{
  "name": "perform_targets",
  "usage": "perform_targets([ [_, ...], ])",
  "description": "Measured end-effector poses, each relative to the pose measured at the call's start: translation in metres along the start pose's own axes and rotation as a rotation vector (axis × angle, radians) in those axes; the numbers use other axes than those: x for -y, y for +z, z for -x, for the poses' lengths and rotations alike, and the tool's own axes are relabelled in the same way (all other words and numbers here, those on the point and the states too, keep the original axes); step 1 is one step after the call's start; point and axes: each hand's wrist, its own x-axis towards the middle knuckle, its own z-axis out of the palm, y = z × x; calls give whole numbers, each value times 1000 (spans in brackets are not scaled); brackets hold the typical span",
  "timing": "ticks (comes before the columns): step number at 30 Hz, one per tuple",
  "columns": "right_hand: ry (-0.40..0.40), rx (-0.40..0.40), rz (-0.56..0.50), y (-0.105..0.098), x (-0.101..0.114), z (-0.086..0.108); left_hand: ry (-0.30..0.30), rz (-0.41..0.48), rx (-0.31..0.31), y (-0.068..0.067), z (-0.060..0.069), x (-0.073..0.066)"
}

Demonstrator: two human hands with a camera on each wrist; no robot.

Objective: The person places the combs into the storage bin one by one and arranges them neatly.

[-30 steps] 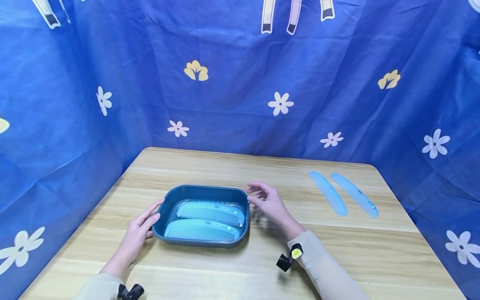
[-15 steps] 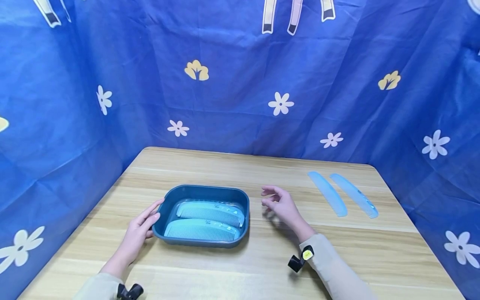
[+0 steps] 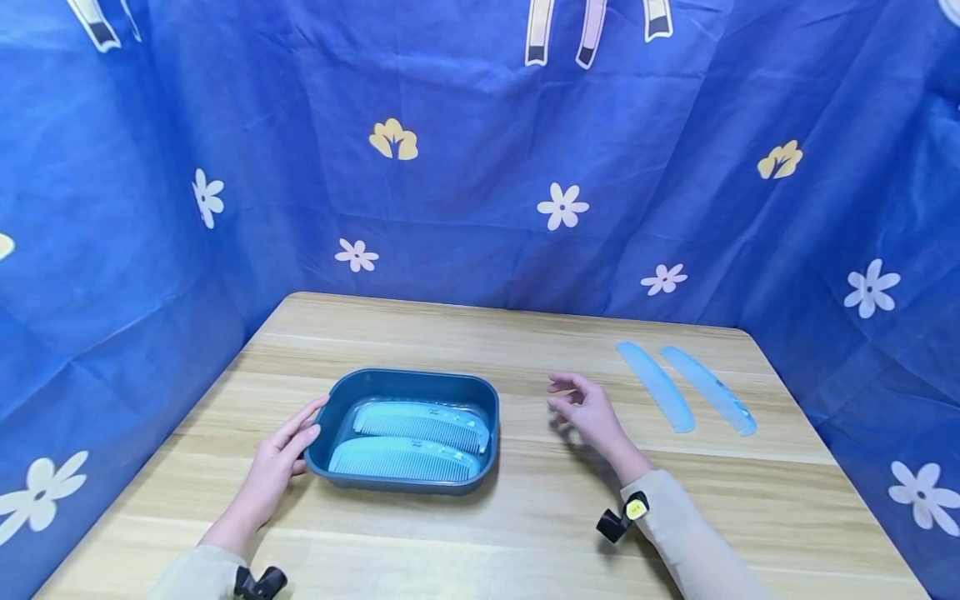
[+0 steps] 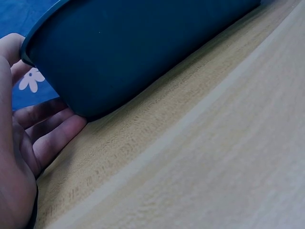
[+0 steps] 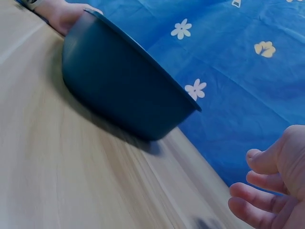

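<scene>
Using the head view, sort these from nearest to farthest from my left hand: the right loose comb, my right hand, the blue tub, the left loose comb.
1. Blue tub: touching the left hand, at the tub's left end.
2. Right hand: right of the tub, apart from it.
3. Left loose comb: on the table, beyond the right hand.
4. Right loose comb: farthest right.
</scene>
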Motion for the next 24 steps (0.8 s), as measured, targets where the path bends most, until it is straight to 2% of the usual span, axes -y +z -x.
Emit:
perform_targets([
  [9,32,-60,33,-24,-34,-10,3,1,-4,0,1,0],
  [13,20,-89,57,-33,-42,-10,-1,-11,-4,0,1,-1],
  [24,43,-160,34,-56,-58,-1,5,-44,-12,1,0,-1],
])
